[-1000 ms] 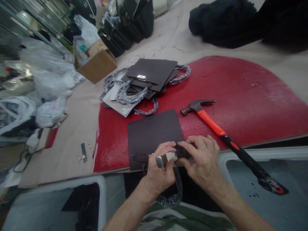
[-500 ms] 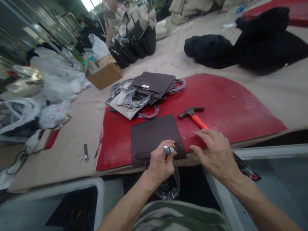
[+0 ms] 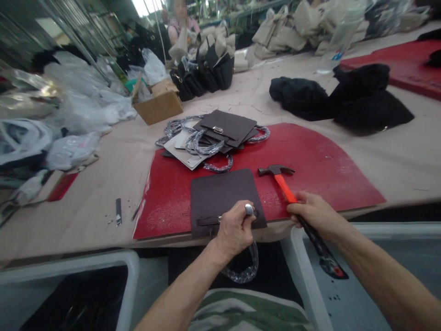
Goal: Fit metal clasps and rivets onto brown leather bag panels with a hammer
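Observation:
My left hand is closed around a short metal punch, held upright with its round silvery top showing. The punch's lower end is hidden by my fingers. Beneath it lies a dark brown bag panel on the red board, at the board's front edge. A plastic-wrapped handle hangs from the panel below the table edge. My right hand grips the claw hammer by its orange and black handle, right of the panel. The hammer's head is over the board.
Behind the panel sits a pile of brown bag panels with wrapped handles. A cutter blade lies at the left. Grey bins stand below the table edge on both sides. Black cloth items, a cardboard box and black bags are farther back.
My right hand was open beside the hammer handle; now it has closed around it. My left hand stays on the panel with the punch. The view has shifted slightly.

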The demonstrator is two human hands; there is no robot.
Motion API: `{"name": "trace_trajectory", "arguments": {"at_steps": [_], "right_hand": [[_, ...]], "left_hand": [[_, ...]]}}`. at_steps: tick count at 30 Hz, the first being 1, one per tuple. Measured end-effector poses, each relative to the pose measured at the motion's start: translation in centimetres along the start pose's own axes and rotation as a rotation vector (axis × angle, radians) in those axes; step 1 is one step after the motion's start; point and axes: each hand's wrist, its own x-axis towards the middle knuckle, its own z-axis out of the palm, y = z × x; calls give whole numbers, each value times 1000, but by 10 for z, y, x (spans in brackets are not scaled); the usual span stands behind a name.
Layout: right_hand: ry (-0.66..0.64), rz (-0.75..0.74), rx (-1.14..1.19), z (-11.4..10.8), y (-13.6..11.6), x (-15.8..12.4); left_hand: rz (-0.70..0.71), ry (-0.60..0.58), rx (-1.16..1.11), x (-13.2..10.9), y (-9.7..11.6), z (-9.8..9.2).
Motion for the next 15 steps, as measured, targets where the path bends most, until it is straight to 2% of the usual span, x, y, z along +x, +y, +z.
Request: {"name": "trace_trajectory", "arguments": {"at_steps": [3,6,8,10,14,15], "right_hand": [[-152,76,295,8,-7,-1],[-123,74,348,13,-15,-11],[-33,1,292,8,-25,-28],[107,-158,133,-5,-36,-54],[522,-546,-431,-32,-49,-110],[568,-650,-544,-35,-48,-119]], "left_hand": [[-24,-23,29,3,2,0],[-39,-51,50,5,4,0],[-50,-53,45,6,5,0],[-62,-44,37,5,6,1],[-58,-46,47,5,7,0],[-53,-50,51,6,8,0]]}}
